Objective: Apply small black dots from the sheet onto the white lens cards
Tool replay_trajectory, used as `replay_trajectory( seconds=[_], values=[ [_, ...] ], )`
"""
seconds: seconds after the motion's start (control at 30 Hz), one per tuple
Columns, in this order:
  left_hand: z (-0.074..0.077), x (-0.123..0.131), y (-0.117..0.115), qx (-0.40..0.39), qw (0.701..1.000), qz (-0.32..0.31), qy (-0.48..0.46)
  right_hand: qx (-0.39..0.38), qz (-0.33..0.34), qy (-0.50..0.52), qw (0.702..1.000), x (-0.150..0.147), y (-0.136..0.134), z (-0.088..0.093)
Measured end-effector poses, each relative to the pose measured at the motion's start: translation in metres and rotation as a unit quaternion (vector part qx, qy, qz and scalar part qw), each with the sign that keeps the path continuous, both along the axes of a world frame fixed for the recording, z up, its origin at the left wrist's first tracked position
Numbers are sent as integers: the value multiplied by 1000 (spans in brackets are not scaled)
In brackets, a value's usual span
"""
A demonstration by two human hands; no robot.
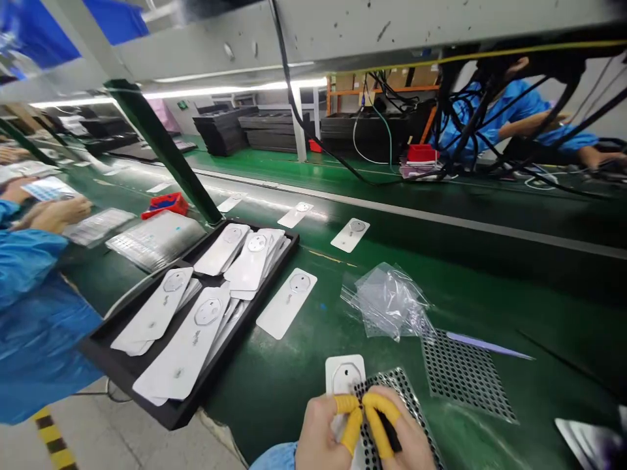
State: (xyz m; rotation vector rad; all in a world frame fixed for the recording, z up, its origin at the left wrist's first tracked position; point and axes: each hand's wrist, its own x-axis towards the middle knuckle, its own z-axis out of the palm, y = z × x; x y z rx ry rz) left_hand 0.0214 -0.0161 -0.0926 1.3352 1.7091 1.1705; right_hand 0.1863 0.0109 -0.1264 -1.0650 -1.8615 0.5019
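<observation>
At the bottom middle, my left hand point(326, 434) and my right hand point(396, 431), both with yellow finger cots, pinch together over a white panel point(343, 373) and a perforated dark mesh sheet point(399, 385) laid on it. The fingers of both hands are closed on the mesh and the panel's near end. Another mesh sheet point(463, 372) lies flat to the right on the green belt point(441, 261). A crumpled pile of clear plastic bags point(386, 300) sits just beyond.
A black tray point(122, 365) with several white panels overhangs the bench edge at left. Loose white panels point(287, 303) lie along the belt. A co-worker's blue sleeve point(34, 313) is at left; another person in blue point(514, 111) sits across.
</observation>
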Motion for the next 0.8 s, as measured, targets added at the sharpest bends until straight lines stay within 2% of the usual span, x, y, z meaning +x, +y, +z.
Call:
replay_trajectory(
  seconds=[0.13, 0.23, 0.3, 0.37, 0.43, 0.47, 0.57, 0.67, 0.8],
  values=[
    [15, -11, 14, -17, 997, -77, -17, -73, -78, 33, 994, -10, 2, 12],
    [25, -29, 23, -52, 988, -136, -60, -98, -96, 54, 989, -12, 0, 23],
    [34, -42, 22, -67, 987, -121, -84, -90, -97, 52, 990, -11, -1, 35],
    [46, -47, 18, -57, 990, -61, -115, -64, -102, 52, 991, -11, 0, 52],
    [60, -42, 13, -53, 983, -30, -171, -22, -110, 50, 992, -15, 2, 71],
    [67, -37, 11, -64, 976, -34, -206, 3, -114, 47, 992, -18, 2, 80],
    [84, -17, 7, -111, 946, -92, -290, 71, -115, 23, 991, -26, 2, 100],
    [89, -5, 8, -94, 939, -136, -301, 95, -82, -37, 991, -26, -5, 106],
    [87, -5, 9, -63, 943, -145, -294, 62, -21, -130, 989, -13, -19, 105]
  ],
)
